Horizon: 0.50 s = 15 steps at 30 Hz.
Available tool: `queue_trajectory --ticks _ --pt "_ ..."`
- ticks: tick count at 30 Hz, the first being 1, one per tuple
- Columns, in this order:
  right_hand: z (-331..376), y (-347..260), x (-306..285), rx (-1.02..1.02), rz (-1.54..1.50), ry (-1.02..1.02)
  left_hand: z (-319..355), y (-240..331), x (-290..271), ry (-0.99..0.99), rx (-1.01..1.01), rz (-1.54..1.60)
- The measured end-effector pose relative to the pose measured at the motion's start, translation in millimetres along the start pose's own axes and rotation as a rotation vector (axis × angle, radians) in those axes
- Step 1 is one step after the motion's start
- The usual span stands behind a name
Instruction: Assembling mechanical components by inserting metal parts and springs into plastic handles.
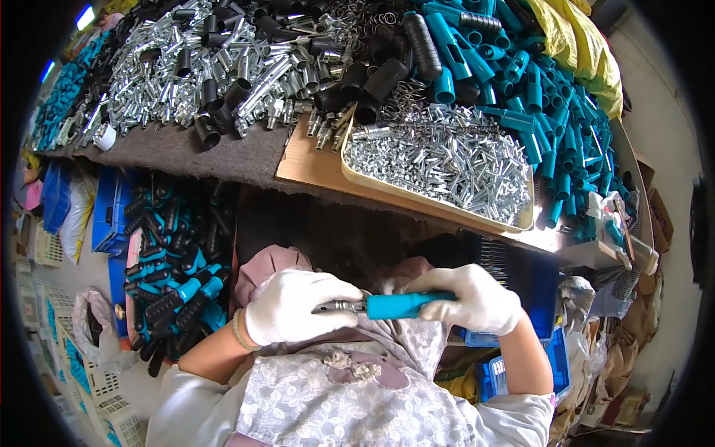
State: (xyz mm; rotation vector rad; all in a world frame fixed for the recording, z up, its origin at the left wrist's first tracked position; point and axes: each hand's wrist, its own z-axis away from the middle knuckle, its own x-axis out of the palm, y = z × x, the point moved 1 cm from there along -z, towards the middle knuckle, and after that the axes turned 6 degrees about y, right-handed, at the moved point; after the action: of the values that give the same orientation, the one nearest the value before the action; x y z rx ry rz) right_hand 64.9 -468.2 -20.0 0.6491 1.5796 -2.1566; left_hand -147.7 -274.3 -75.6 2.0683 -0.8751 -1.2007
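Over my lap, my left hand [296, 307], in a white glove, is closed round a slim metal shaft [344, 306]. A teal plastic sleeve [395, 306] meets the shaft's right end, the two lying in one line. My right hand [477, 298], also gloved in white, grips the sleeve's right end with thumb and fingers. How far the shaft reaches into the sleeve cannot be seen. The fingers hide part of both pieces.
The table [246, 153] ahead carries heaped metal parts [160, 86], black sleeves [208, 130] and teal sleeves [555, 141]. A shallow tray [417, 194] of small metal pins sits at its front edge. Black-and-teal handled pieces [179, 290] fill a bin at left; blue crates [562, 365] stand at right.
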Motion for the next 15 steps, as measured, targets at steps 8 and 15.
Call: queue_trajectory --ticks 8,15 --pt "-15.6 0.8 40.7 0.013 -0.215 -0.013 6.8 10.1 2.1 -0.174 -0.127 -0.001" --pt "-3.8 -11.9 52.8 -0.022 -0.105 0.159 5.3 7.9 4.4 -0.096 -0.002 -0.01"
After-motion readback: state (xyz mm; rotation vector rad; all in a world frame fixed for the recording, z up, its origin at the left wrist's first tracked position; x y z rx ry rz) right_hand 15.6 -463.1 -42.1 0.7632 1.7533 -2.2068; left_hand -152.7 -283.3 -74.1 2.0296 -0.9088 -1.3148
